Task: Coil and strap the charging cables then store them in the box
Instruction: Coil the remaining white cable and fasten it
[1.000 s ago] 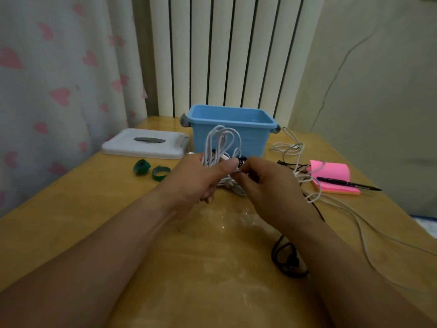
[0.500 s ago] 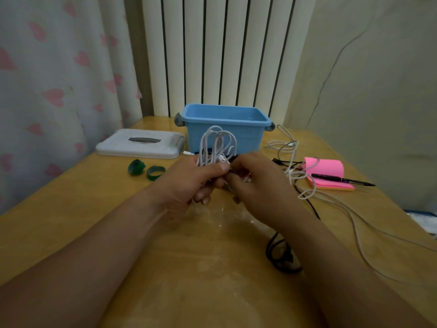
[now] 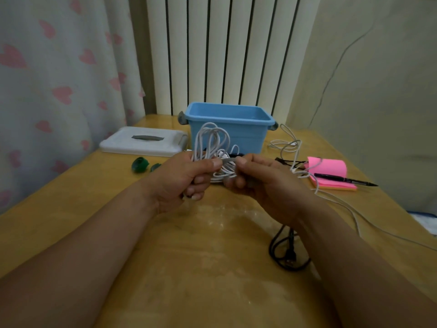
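My left hand [image 3: 184,178] grips a coiled white cable [image 3: 212,143] whose loops stand up above the fist, in front of the blue box [image 3: 236,131]. My right hand [image 3: 262,183] pinches a thin grey strap [image 3: 228,160] stretched across the coil between both thumbs. Two rolled green straps [image 3: 140,165] lie on the table to the left. A loose white cable [image 3: 289,147] lies tangled to the right of the box. A black cable [image 3: 287,254] lies partly under my right forearm.
The box's white lid [image 3: 142,141] lies flat at the back left. A pink sticky-note pad [image 3: 331,174] with a black pen [image 3: 343,179] on it sits at the right. Long white cable strands trail to the table's right edge. The wooden table [image 3: 201,268] fronts a radiator.
Both hands have risen slightly with the coil. The right hand has pulled the strap across the bundle toward the left thumb.
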Available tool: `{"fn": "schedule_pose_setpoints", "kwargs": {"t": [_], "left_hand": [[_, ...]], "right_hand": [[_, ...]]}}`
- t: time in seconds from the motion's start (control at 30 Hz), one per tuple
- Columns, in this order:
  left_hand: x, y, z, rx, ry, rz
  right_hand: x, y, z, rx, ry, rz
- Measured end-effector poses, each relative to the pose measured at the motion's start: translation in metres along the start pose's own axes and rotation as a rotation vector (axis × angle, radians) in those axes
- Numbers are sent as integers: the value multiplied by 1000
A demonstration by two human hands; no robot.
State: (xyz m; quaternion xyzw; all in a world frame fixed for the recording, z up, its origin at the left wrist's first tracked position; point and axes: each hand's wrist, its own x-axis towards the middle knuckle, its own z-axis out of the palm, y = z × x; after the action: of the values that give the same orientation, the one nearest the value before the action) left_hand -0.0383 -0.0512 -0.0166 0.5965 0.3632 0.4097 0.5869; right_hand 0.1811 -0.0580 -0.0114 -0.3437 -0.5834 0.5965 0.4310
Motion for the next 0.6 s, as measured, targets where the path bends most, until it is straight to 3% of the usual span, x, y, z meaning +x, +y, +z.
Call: {"fn": "schedule_pose_setpoints", "kwargs": {"t": [0.27,0.47,0.53,0.6], "left_hand": [[-3,1,-3,75,-33,-26],[2,0,0,22,91,-56],[4,-3,2,132,161,-55],[4,-6,11,409,184,6]], "right_hand": [[2,-1,-8,-201,2,16],[2,0,-2,-248,104,10],[0,-1,6,-179,122,-87],[-3,-2,20,-179,102,-156]]}}
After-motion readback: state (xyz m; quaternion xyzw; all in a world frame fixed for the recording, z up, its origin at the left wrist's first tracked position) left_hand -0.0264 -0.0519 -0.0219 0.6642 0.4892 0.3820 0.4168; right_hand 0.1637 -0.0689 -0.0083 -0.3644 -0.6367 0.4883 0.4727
